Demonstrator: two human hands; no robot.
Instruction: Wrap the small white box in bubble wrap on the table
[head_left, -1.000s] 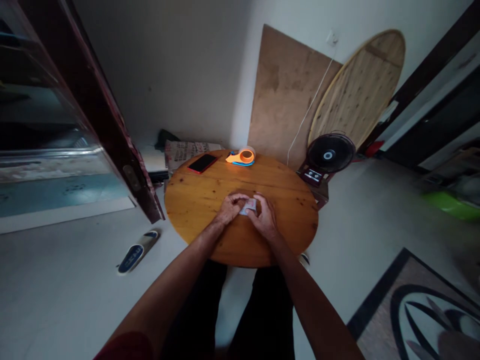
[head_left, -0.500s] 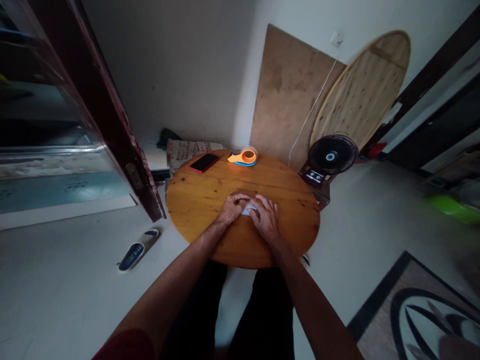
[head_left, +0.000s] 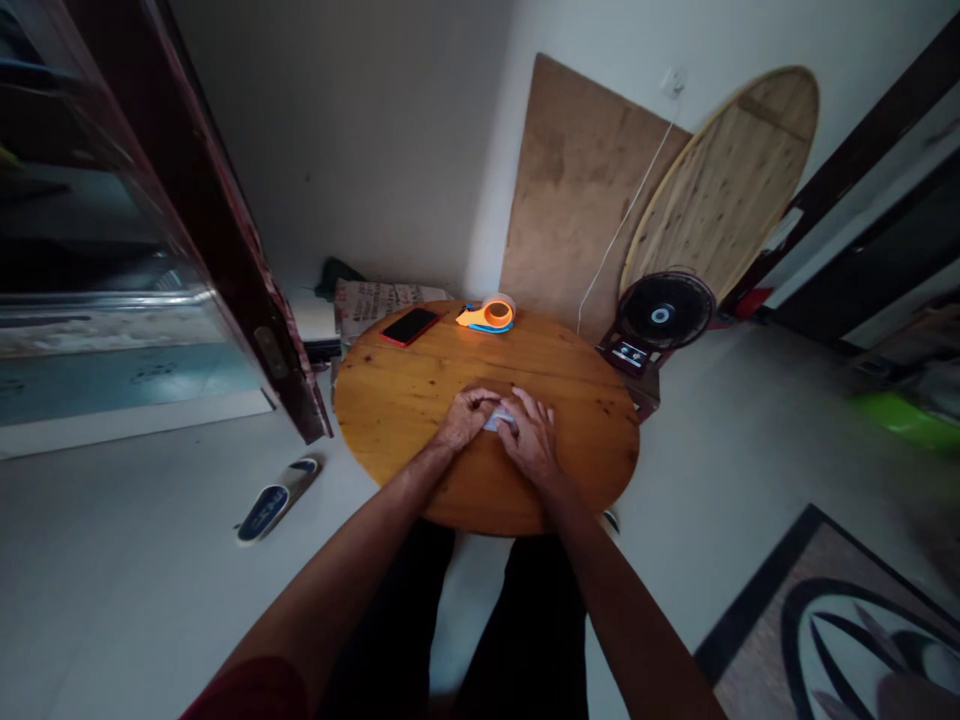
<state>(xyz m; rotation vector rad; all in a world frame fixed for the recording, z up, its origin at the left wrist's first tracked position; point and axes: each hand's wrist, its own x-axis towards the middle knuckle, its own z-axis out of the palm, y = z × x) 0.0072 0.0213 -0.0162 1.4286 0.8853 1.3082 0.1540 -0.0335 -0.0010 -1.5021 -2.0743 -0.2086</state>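
Observation:
A small pale bluish-white flat piece lies at the near middle of the round wooden table, between my two hands. It may be paper; its exact kind does not show. My left hand is closed at its left edge, thumb and fingers pinched together. From the right, my right hand grips it with thumb and bent fingers, the outer fingers lying over the tabletop. My fingers cover part of the piece.
An orange tape dispenser and a red-edged phone lie at the table's far side. A black fan stands to the right. Boards lean on the wall. A slipper lies on the floor at left.
Almost nothing differs. Both hands stay at the same spot around the pale piece, with only a very slight shift of the fingers.

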